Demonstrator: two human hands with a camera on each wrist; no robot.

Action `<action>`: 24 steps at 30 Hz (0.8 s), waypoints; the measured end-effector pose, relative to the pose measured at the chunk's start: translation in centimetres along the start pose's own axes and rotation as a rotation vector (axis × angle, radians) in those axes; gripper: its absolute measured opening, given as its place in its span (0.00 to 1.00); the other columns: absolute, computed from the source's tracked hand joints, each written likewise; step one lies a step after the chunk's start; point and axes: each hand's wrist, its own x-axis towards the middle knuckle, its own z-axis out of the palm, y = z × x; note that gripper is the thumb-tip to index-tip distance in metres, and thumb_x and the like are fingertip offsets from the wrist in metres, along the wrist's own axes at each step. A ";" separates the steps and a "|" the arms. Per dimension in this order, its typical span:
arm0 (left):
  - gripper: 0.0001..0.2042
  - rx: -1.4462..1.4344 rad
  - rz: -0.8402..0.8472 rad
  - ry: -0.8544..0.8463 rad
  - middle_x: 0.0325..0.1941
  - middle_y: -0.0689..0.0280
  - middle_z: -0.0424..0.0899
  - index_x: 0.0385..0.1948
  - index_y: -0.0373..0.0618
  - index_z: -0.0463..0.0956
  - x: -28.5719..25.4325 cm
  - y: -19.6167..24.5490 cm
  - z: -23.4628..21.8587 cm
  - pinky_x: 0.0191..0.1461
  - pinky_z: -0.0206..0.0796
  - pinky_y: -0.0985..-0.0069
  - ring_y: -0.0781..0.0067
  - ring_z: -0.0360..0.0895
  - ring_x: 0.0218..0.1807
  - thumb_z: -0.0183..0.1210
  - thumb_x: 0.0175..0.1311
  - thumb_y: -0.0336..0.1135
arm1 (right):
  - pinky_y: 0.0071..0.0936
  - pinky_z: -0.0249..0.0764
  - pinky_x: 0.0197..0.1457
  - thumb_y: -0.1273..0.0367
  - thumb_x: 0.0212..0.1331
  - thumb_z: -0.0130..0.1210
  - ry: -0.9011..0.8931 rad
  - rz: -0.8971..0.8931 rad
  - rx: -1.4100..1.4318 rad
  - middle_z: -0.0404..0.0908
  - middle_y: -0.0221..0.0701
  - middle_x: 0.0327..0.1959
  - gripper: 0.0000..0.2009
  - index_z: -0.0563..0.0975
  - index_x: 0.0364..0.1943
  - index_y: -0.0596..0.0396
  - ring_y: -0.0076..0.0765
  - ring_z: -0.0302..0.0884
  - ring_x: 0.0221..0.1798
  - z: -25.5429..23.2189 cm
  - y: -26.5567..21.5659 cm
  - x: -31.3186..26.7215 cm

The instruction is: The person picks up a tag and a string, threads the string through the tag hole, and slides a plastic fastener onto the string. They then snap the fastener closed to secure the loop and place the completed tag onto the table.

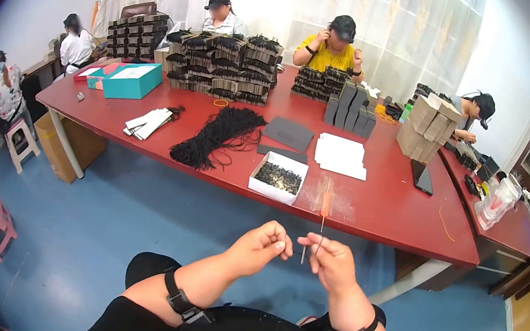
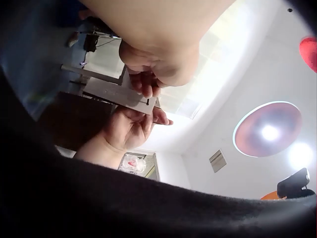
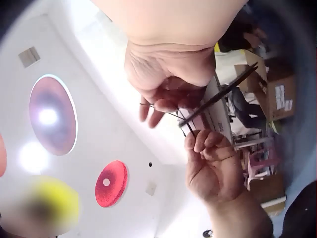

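Note:
An orange-handled tool [image 1: 326, 203] lies at the table's front edge, its thin shaft reaching toward the person. Just below are both hands, close together. In the right wrist view, the left hand [image 1: 257, 248] [image 3: 215, 171] pinches a thin black cord [image 3: 190, 128] between thumb and fingertips. The cord meets the end of a dark rod [image 3: 223, 93] and runs up to the right hand [image 1: 334, 263] [image 3: 171, 74], whose curled fingers hold it. The left wrist view shows the left hand [image 2: 158, 62] above the right palm [image 2: 130, 130]; its fingertips are partly shadowed.
On the red table [image 1: 217, 114] are a white box of small dark pieces [image 1: 277, 176], a black cord bundle [image 1: 219, 137], white cards [image 1: 339, 156], grey sheets [image 1: 288, 134], a phone [image 1: 421, 177] and tall stacks [image 1: 222, 66]. Several people sit around the room.

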 end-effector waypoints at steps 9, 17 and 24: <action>0.05 0.953 0.282 0.032 0.46 0.61 0.66 0.32 0.46 0.68 -0.8 2.9 1.9 0.58 0.55 0.66 0.69 0.61 0.52 0.54 0.62 0.33 | 0.12 0.64 0.23 0.73 0.55 0.59 -0.069 0.009 -0.389 0.75 0.24 0.26 0.06 0.80 0.34 0.60 0.14 0.67 0.23 3.2 -0.7 -0.8; 0.13 0.150 -0.237 -0.214 0.41 0.67 0.72 0.44 0.42 0.66 -1.7 -1.2 1.7 0.50 0.64 0.74 0.75 0.72 0.44 0.58 0.60 0.32 | 0.13 0.66 0.23 0.73 0.60 0.53 -0.110 -0.005 -0.025 0.78 0.34 0.27 0.04 0.75 0.34 0.60 0.19 0.71 0.23 3.0 -1.4 -0.8; 0.09 0.369 -0.411 -0.058 0.25 0.71 0.71 0.39 0.42 0.67 -2.5 0.9 0.7 0.27 0.64 0.80 0.83 0.70 0.24 0.55 0.61 0.31 | 0.17 0.67 0.31 0.73 0.61 0.50 0.460 -0.362 -0.217 0.79 0.33 0.28 0.07 0.74 0.41 0.59 0.23 0.74 0.27 0.0 -3.0 0.7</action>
